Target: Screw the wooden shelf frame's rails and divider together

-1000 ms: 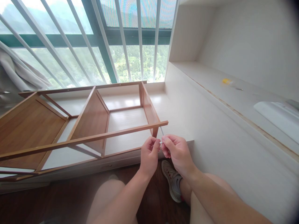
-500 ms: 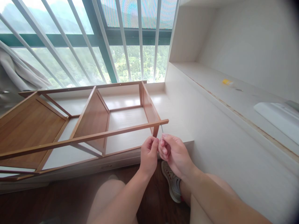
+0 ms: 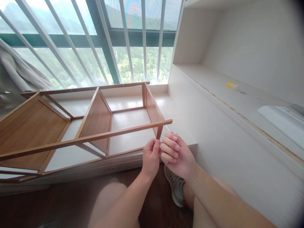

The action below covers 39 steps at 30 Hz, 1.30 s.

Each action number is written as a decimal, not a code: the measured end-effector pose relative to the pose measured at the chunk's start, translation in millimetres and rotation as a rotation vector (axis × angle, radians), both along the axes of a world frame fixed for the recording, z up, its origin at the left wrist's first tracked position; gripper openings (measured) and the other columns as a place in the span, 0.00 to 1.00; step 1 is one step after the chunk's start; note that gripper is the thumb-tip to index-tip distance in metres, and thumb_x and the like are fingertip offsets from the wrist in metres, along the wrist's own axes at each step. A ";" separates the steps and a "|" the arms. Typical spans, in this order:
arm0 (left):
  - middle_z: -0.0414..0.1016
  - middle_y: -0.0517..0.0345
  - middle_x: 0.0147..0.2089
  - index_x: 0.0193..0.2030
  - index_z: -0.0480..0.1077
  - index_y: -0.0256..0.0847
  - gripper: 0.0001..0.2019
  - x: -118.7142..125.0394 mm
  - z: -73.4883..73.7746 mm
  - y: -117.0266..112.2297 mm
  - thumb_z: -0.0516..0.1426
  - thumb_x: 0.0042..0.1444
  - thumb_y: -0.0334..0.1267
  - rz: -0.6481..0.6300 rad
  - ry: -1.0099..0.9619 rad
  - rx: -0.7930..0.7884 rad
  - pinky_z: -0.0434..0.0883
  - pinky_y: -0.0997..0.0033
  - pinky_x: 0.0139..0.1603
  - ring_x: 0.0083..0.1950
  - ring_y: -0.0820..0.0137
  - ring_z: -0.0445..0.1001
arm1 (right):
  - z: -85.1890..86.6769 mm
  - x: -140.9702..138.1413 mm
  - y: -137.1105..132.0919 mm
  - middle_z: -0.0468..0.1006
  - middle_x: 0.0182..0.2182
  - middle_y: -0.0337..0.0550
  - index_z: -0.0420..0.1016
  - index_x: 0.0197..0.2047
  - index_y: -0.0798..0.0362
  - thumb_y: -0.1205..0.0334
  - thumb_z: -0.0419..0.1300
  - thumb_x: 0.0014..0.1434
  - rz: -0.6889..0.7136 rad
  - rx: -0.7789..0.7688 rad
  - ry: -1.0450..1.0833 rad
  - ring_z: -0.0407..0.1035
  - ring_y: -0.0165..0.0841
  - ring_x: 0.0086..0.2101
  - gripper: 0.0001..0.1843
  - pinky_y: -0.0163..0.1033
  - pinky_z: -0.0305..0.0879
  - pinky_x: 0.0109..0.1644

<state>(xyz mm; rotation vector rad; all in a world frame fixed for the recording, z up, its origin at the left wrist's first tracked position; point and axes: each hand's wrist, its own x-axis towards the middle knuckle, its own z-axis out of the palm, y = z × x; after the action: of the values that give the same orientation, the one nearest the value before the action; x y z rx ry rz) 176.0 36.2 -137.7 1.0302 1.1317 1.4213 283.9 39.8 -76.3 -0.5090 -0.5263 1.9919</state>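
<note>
A wooden shelf frame (image 3: pixel 95 114) lies on its side on the white window ledge (image 3: pixel 178 126). My right hand (image 3: pixel 177 155) is closed round a thin metal hex key (image 3: pixel 169 129) whose tip meets the underside of the frame's long front rail (image 3: pixel 106 135) at its right end. My left hand (image 3: pixel 150 158) is pinched shut right beside it, just below the frame's corner post (image 3: pixel 158 132); what it pinches is hidden.
White window bars (image 3: pixel 128 41) and a grey curtain (image 3: pixel 14 72) stand behind the frame. A raised white shelf (image 3: pixel 237 104) on the right carries a small yellow object (image 3: pixel 230 84) and a white item (image 3: pixel 282 122). My knees and a grey shoe (image 3: pixel 174 186) are above the dark wood floor.
My right hand has turned and risen, swinging the hex key so its short arm now sticks up past my fingers. My left hand stayed pinched in place. The frame has not moved.
</note>
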 end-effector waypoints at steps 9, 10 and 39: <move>0.62 0.62 0.24 0.27 0.62 0.38 0.18 -2.4 -7.2 6.8 0.54 0.60 0.50 0.045 -0.002 0.044 0.62 0.76 0.32 0.28 0.77 0.61 | -9.5 -2.9 0.6 0.58 0.15 0.32 0.57 0.24 0.53 0.51 0.57 0.61 -0.094 0.176 -0.363 0.49 0.23 0.17 0.20 0.31 0.44 0.21; 0.62 0.63 0.24 0.28 0.63 0.38 0.17 -2.4 -8.2 7.6 0.54 0.60 0.50 0.057 -0.009 0.048 0.62 0.77 0.32 0.28 0.77 0.61 | -11.4 -3.4 0.9 0.58 0.15 0.33 0.57 0.24 0.54 0.51 0.58 0.61 -0.148 0.215 -0.444 0.50 0.23 0.17 0.21 0.31 0.44 0.21; 0.74 0.52 0.48 0.50 0.70 0.40 0.16 -7.2 -12.0 19.2 0.56 0.58 0.46 0.081 0.017 0.021 0.68 0.78 0.33 0.35 0.77 0.68 | -17.6 -0.3 10.3 0.60 0.15 0.35 0.60 0.20 0.55 0.48 0.54 0.64 -0.438 0.493 -0.984 0.53 0.24 0.20 0.26 0.33 0.52 0.27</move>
<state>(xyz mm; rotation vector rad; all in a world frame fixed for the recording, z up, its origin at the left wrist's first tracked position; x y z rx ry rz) 168.8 55.4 -149.7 1.0231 1.1850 1.4934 283.6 50.1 -93.9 -1.1619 -1.3241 1.0338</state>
